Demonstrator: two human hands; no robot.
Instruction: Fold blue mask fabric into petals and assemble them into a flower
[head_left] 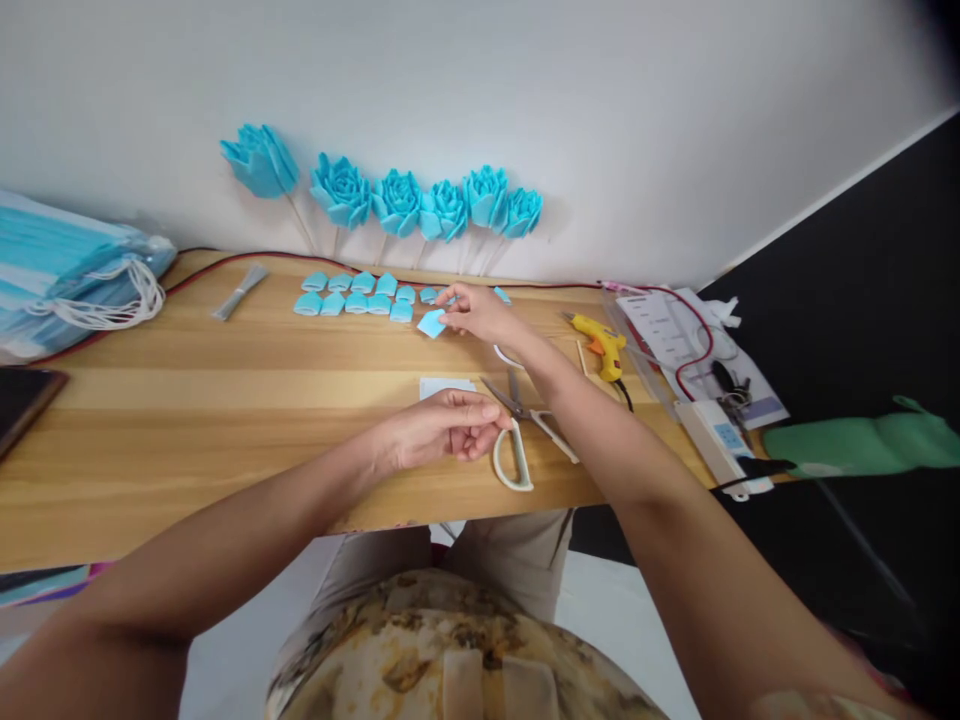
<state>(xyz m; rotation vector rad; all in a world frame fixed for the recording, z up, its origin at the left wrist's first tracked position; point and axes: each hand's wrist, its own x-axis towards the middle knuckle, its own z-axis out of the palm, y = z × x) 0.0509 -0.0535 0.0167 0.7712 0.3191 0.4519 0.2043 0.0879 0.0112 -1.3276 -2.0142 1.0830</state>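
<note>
1. Flowers (397,203): bright turquoise throughout; stems (302,224) pale cream.
2. Petal pieces (432,323): light sky blue, a shade paler than the blooms.
3. Scissors (523,412): dark grey blades, off-white handles.
4. Glue gun (609,347): strong yellow, orange trigger, black cord.
5. Desk (225,420): honey-tan wood, lighter and darker grain bands running lengthwise.
6. Masks (52,250): blue and white; their loops (127,310) white.
7. Cable (711,340): red.
8. Power strip (705,433): white, blue patch.
9. Pouch-like item (862,443): plain muted green.
10. Shirt (397,670): mottled, sandy yellow blotched with brown and ochre. Trousers (517,560): plain beige.
11. Wall (600,120): pale grey-white; adjoining panel (862,270) black.
</note>
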